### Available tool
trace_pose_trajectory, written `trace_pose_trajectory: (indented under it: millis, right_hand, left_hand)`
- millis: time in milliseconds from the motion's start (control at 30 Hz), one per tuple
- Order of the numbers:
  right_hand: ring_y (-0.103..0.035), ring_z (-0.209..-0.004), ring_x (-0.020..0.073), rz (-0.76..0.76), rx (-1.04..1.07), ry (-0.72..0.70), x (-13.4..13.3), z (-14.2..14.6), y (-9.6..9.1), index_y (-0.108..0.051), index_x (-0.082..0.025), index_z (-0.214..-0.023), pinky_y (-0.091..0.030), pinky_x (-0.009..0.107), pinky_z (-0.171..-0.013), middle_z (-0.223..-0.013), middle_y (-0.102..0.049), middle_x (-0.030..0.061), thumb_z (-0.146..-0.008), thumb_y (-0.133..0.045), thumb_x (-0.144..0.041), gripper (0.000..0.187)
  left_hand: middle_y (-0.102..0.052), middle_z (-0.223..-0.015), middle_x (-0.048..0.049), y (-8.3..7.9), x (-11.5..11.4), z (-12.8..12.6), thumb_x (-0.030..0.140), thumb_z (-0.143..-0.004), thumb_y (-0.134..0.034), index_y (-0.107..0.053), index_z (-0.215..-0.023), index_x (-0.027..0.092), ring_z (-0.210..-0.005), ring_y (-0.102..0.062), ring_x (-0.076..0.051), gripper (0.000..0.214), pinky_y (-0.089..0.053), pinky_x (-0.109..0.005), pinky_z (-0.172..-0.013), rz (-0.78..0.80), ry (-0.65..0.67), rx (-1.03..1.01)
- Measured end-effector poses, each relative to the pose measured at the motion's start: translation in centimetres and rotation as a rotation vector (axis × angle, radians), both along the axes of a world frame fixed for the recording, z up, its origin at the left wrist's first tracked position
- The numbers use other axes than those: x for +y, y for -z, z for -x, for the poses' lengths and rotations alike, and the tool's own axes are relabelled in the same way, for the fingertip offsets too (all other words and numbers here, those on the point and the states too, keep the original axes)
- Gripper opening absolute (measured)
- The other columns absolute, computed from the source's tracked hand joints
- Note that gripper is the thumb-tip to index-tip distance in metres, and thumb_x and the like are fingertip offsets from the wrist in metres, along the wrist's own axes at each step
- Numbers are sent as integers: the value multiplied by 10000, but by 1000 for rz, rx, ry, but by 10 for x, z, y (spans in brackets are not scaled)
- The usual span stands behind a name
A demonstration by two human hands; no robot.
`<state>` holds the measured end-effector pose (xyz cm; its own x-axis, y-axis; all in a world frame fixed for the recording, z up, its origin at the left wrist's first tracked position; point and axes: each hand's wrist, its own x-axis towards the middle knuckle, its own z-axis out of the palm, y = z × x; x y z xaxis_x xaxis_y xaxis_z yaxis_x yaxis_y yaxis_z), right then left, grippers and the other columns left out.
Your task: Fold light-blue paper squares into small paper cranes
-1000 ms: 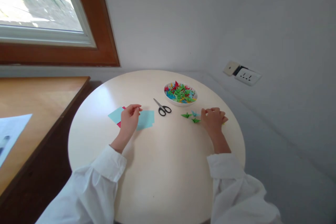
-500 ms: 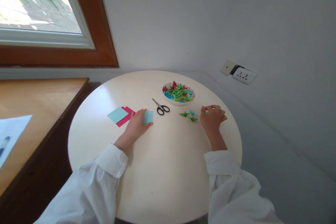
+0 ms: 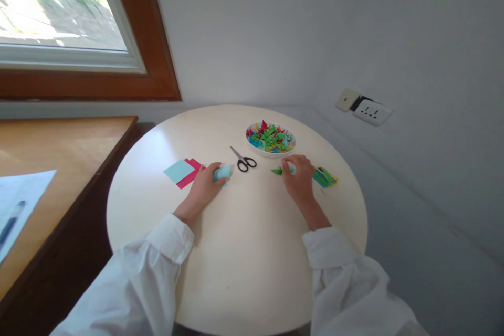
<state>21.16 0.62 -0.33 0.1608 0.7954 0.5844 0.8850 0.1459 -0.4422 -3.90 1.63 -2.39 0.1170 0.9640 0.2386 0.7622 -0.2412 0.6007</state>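
Observation:
My left hand (image 3: 205, 187) rests on the round table (image 3: 236, 252) with its fingers closed on a light blue paper (image 3: 223, 172) that curls up at its edge. Left of it lie another light blue sheet (image 3: 178, 170) and a red sheet (image 3: 191, 176). My right hand (image 3: 298, 178) is closed over small folded paper cranes, with a green crane (image 3: 277, 170) showing at its left. A stack of green and blue paper strips (image 3: 324, 176) lies just right of that hand.
Black scissors (image 3: 244, 160) lie between my hands. A white bowl (image 3: 271, 139) full of coloured paper cranes stands behind them. A wooden desk (image 3: 47, 168) with a white sheet and a pen is at the left. Wall sockets (image 3: 364, 109) sit at the right.
My right hand moved left from the paper stack onto the small cranes, uncovering the stack. My left hand curled its fingers and lifted the edge of the light blue paper.

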Motion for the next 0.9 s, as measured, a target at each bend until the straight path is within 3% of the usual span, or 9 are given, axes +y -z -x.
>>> trace_pose_trajectory:
  millis: [67,200,333,467,600,733,900]
  right_hand:
    - [-489,-990,222,-16,-97,-210,4,20,4,-600,-159,-990,-322,349,-862,-999,-602,94,-815,-446,-185,234]
    - [-476,-1033,234,-49,-333,-467,17,57,13,-536,-207,-1190,-324,364,-875,-1072,-573,98,-793,-490,-90,416]
    - [-463,-1064,217,-158,-490,-630,29,80,21,-568,-265,-1156,-304,374,-878,-1137,-562,88,-843,-479,-111,360]
    - [-487,-1034,197,-214,-536,-684,33,85,22,-646,-230,-944,-277,370,-883,-1028,-631,55,-863,-490,-164,187]
    - [-519,-959,183,-194,-481,-646,22,77,15,-645,-207,-892,-278,360,-854,-944,-663,47,-864,-479,-147,179]
    - [-532,-948,172,-181,-468,-649,0,62,10,-633,-209,-882,-273,356,-860,-914,-669,39,-868,-447,-114,209]
    - [-551,-913,167,-137,-499,-714,-28,43,14,-614,-195,-877,-298,349,-849,-907,-674,35,-861,-439,-93,203]
  left_hand:
    - [-648,-1035,-138,-1,-1,0,313,-745,-606,-546,-1142,156,-962,-597,-276,431,-460,-383,-800,-8,6,-7]
    - [-653,-1035,-139,-4,-2,1,306,-741,-601,-568,-1116,154,-954,-599,-294,406,-460,-405,-804,-22,30,25]
    - [-671,-1008,-122,-3,0,3,310,-751,-587,-577,-1094,155,-950,-607,-283,376,-399,-460,-926,-44,111,54]
    - [-623,-1131,-142,-1,3,6,304,-721,-633,-547,-1128,153,-1083,-558,-288,442,-237,-522,-1058,-95,181,131]
    - [-510,-1274,-155,-9,-3,6,259,-707,-656,-538,-1132,177,-1223,-433,-299,449,-235,-558,-1052,-220,221,196]
    - [-585,-1123,-101,-18,-20,-2,172,-791,-540,-609,-982,203,-1037,-547,-241,205,-457,-428,-871,-321,274,214]
    - [-624,-865,-81,-13,-42,-11,156,-811,-509,-630,-797,168,-777,-555,-197,122,-465,-349,-699,-384,342,344]
